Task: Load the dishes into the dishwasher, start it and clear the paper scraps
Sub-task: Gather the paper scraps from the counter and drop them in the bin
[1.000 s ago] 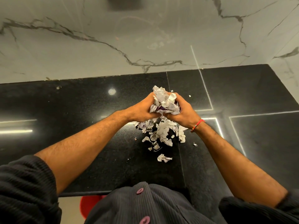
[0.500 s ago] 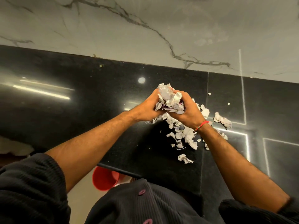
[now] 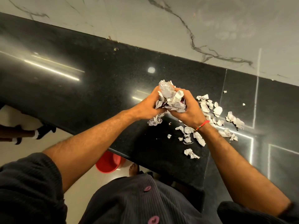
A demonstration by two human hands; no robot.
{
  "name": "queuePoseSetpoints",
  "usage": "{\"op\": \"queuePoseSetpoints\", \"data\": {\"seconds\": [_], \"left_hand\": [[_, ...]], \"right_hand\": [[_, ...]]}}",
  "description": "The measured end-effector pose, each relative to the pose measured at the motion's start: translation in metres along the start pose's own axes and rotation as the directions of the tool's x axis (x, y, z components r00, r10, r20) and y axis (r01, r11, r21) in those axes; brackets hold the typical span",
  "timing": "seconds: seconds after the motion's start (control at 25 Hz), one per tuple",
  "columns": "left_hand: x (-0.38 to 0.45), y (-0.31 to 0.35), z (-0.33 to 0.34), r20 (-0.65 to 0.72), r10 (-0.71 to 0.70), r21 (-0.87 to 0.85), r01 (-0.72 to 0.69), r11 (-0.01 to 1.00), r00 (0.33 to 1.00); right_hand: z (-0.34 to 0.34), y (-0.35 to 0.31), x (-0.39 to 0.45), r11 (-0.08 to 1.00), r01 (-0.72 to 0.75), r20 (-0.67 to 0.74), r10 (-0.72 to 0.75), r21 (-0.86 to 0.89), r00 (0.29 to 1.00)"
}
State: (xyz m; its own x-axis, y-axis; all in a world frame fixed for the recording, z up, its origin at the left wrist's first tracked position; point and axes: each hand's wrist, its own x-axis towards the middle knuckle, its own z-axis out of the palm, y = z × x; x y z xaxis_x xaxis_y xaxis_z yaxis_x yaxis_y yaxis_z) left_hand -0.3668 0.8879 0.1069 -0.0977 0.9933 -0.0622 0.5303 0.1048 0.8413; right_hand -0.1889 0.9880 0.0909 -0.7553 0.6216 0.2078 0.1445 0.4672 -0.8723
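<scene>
From my remote seat I see both hands pressed together above the black countertop point(image 3: 80, 88). The left hand point(image 3: 146, 107) and the right hand point(image 3: 188, 109) each curl their fingers around one shared wad of crumpled paper point(image 3: 169, 97), clenched tight from either side. The palms and most fingertips are hidden behind the wad, so I cannot tell how far the fingers overlap. The paper is white, creased into sharp folds, with printed text and a purple patch that I cannot read. One scrap point(image 3: 155, 121) hangs just under the left hand, perhaps pinched at its edge.

More loose scraps point(image 3: 216, 110) lie on the counter to the right of the hands and below the right wrist, small torn and balled pieces, some partly covered by the forearm. A thin red thread bracelet point(image 3: 203, 123) circles the right wrist.

The counter is glossy speckled stone that mirrors strip lights; behind it stands a pale marble-veined wall point(image 3: 210, 21). Below the counter edge a red plastic bucket point(image 3: 110, 162) shows only in part, next to a bare foot point(image 3: 133, 168). A dark ribbed shirt point(image 3: 137, 204) with pink buttons fills the bottom, cut off by the frame. At the left edge dark shoes point(image 3: 45, 130) are half out of view.
</scene>
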Motion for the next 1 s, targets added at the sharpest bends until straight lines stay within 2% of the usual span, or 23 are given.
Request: {"op": "queuePoseSetpoints", "data": {"seconds": [0.28,0.48,0.88,1.0], "left_hand": [[-0.050,-0.026,-0.032,-0.056,-0.075,-0.017,0.075,0.997,0.996],[-0.096,-0.044,-0.059,-0.120,-0.052,-0.020,0.050,0.999,0.991],[-0.231,-0.115,-0.129,-0.265,-0.029,0.024,0.036,0.999,0.964],[-0.276,-0.134,-0.144,-0.304,-0.048,0.029,0.060,0.998,0.952]], "right_hand": [[0.055,-0.016,0.010,0.996,0.077,0.089,-0.081,0.049,0.993],[0.100,-0.045,0.014,0.991,0.130,0.113,-0.132,0.030,0.985],[0.249,-0.109,0.006,0.978,0.206,0.167,-0.210,0.040,0.963],[0.292,-0.130,-0.003,0.981,0.167,0.198,-0.184,0.103,0.963]]}}
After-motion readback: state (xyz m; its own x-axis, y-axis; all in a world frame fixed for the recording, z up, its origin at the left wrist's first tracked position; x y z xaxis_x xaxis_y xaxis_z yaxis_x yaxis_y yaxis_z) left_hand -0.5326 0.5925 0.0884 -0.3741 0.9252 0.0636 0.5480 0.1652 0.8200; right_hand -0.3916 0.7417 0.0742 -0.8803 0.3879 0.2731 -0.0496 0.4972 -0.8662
